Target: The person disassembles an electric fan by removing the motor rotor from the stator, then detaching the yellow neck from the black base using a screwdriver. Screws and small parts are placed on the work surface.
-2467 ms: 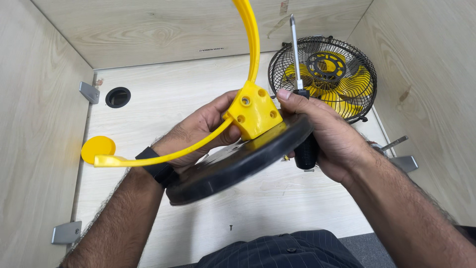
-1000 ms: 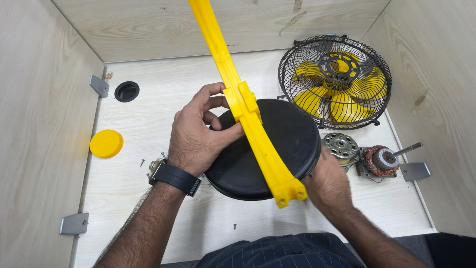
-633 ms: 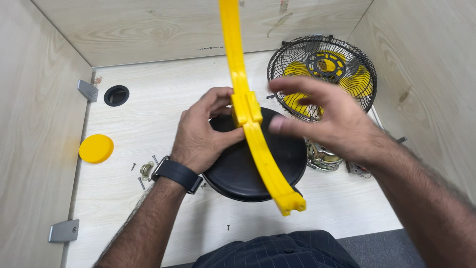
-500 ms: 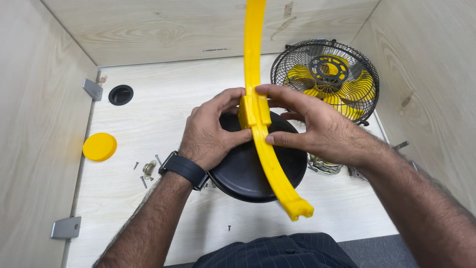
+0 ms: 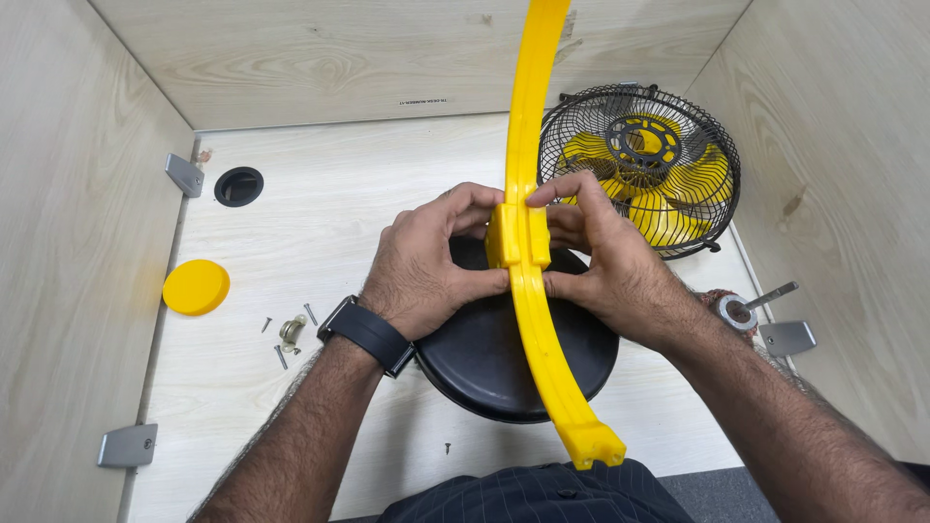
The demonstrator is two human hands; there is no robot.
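A long curved yellow bracket (image 5: 535, 320) stands on edge over a round black base (image 5: 504, 358) in the middle of the desk. My left hand (image 5: 426, 266) grips the bracket's boxy yellow hub (image 5: 518, 235) from the left, thumb and fingers pressed on it. From the other side my right hand (image 5: 610, 261) pinches the same hub. The bracket's upper arm runs up out of view, and its lower end (image 5: 594, 446) points toward me. A black smartwatch (image 5: 368, 332) is on my left wrist.
A black wire fan cage with yellow blades (image 5: 644, 165) lies at the back right. A yellow round cap (image 5: 196, 287), loose screws and a small metal clip (image 5: 289, 332) lie left. A motor part with a shaft (image 5: 746, 308) is on the right. Wooden walls enclose the desk.
The screwdriver held earlier is gone from my right hand. The base now rests flat, the bracket has turned more upright, and my right hand has come onto its hub beside the left.
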